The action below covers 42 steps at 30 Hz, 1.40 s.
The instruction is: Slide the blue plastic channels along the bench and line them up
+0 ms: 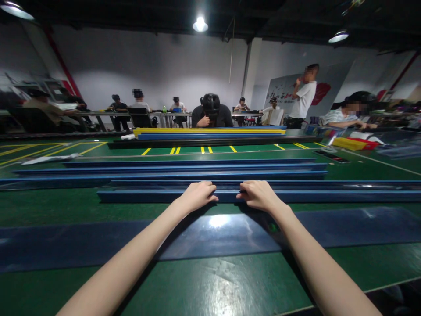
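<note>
Both my hands grip the near edge of a long blue channel-shaped rail [329, 195] that lies crosswise on the green table. My left hand [197, 196] is closed over the rail's edge, fingers curled on top. My right hand [258, 195] grips the same rail a short way to the right, fingers curled too. A flat dark blue strip [82, 243] lies on the table just in front of the rail, under my forearms.
Several more blue rails [171, 169] lie parallel behind the held one. Farther back is a stack of yellow and blue rails [210, 131]. A person sits head down behind it [212, 112]; others sit at tables, one stands at right. A yellow and red tray [351, 143] is at right.
</note>
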Motion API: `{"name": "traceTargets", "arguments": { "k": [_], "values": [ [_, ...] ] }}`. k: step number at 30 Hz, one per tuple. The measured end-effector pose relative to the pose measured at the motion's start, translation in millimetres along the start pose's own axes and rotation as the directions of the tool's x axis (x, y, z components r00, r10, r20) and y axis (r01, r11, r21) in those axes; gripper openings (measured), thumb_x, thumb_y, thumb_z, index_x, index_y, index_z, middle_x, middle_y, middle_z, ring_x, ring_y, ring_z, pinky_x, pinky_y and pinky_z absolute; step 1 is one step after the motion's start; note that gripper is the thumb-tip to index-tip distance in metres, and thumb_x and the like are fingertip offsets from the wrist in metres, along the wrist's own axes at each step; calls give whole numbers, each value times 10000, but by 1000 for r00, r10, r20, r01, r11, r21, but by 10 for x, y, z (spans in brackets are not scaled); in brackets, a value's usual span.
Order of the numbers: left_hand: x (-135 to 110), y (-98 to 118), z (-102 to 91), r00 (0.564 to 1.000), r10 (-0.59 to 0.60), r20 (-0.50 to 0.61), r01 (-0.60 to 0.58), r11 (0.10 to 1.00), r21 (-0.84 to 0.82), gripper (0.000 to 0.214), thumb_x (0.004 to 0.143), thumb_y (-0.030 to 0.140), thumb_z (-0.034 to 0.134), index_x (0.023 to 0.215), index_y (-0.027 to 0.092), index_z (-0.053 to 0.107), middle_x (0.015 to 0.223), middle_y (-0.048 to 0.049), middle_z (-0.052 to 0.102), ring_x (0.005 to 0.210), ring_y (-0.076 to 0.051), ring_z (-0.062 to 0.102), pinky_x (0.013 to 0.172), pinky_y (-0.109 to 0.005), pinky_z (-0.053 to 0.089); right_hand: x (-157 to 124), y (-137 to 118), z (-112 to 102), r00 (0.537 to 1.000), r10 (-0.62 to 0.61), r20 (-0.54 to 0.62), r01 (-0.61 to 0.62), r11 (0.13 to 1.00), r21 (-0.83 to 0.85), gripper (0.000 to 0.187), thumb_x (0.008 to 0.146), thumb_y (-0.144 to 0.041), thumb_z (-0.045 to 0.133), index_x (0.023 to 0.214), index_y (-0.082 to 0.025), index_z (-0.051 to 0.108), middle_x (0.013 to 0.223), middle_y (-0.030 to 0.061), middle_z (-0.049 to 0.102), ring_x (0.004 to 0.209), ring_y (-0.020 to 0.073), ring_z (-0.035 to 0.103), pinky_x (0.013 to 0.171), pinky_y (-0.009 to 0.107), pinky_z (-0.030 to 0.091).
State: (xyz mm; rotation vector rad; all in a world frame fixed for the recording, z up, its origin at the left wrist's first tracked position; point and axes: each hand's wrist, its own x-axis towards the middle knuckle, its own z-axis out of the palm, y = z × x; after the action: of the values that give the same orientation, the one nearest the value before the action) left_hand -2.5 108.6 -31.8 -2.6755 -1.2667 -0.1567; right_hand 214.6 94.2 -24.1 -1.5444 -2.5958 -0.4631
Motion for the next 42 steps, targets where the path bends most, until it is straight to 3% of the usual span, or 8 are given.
{"name": "traceTargets", "arguments": {
  "k": [16, 42],
  "values": [
    [-24, -53, -103, 999, 45, 28, -42, 994, -97, 172, 780, 348, 549, 758, 182, 584, 872, -14, 631, 839, -170, 576, 629, -216, 390, -19, 33, -12, 1000, 3, 18, -4, 1000, 17, 212, 800, -360, 471, 721, -189, 567, 793, 22, 651, 704, 159, 587, 495, 251, 201],
    [-11, -53, -67, 998, -7, 57, 12, 996, -86, 220, 789, 398, 511, 745, 197, 589, 814, -36, 653, 776, -192, 595, 606, -231, 371, -23, 36, 39, 999, 23, 48, -28, 995, 98, 347, 821, -429, 398, 987, -200, 598, 999, 71, 635, 884, 201, 584, 658, 246, 370]
  ]
}}
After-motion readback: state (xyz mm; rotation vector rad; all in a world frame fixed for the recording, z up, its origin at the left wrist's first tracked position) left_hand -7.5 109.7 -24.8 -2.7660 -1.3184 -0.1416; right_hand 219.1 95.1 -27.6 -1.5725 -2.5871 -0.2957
